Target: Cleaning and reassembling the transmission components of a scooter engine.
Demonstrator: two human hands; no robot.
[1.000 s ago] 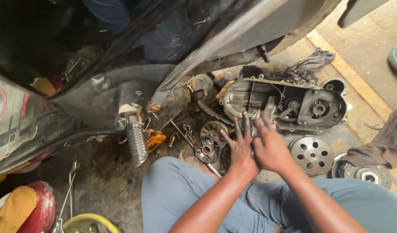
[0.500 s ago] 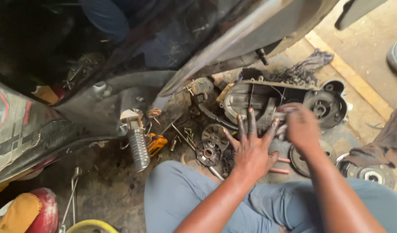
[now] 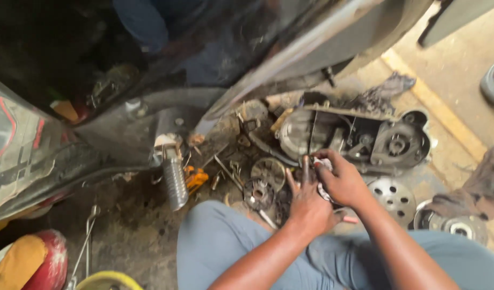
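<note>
Your right hand (image 3: 343, 182) has returned clutching a crumpled white rag (image 3: 323, 164), wiping your open-fingered left hand (image 3: 308, 207).

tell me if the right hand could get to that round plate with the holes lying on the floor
Probably yes. The perforated round plate lies open on the floor just beside the right hand, with nothing covering it, though that hand is holding a whitish rag.
</note>
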